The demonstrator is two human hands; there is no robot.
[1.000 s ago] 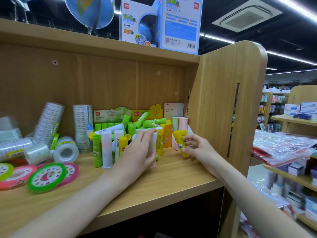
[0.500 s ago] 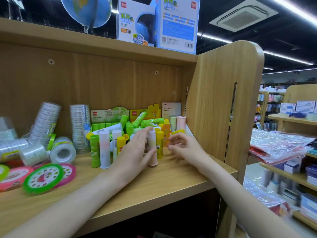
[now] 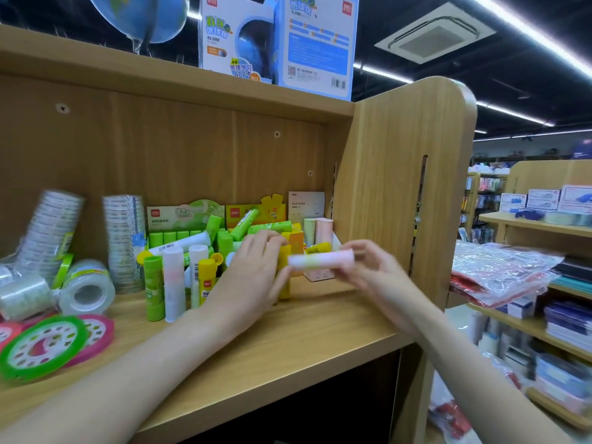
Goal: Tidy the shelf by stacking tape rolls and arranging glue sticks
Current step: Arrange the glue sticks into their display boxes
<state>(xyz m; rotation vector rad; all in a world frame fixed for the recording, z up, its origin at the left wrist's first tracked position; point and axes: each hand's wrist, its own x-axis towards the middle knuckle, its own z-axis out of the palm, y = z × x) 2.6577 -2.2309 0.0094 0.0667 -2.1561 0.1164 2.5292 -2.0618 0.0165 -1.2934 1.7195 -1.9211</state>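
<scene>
My right hand (image 3: 368, 277) grips a pink-and-white glue stick (image 3: 320, 260) and holds it level above the shelf board (image 3: 288, 341). My left hand (image 3: 253, 277) hovers with relaxed fingers by the stick's left end, in front of a yellow glue stick (image 3: 285, 274). Green (image 3: 153, 288), white (image 3: 174, 283) and yellow (image 3: 206, 277) glue sticks stand upright to the left. Behind them lies a loose pile of green glue sticks (image 3: 243, 225). Clear tape stacks (image 3: 123, 241) stand at the back left, one leaning (image 3: 51, 232). A clear roll (image 3: 86, 288) and flat green (image 3: 41, 347) and pink (image 3: 96, 331) rolls lie in front.
Glue stick display boxes (image 3: 185, 216) line the back wall. The wooden side panel (image 3: 400, 187) closes the shelf on the right. Globe boxes (image 3: 275, 40) sit on the top board. A neighbouring shelf holds plastic packets (image 3: 499, 270) to the right.
The pink-and-white glue stick went from upright in my left hand to level in my right hand. My right hand let go of the yellow stick.
</scene>
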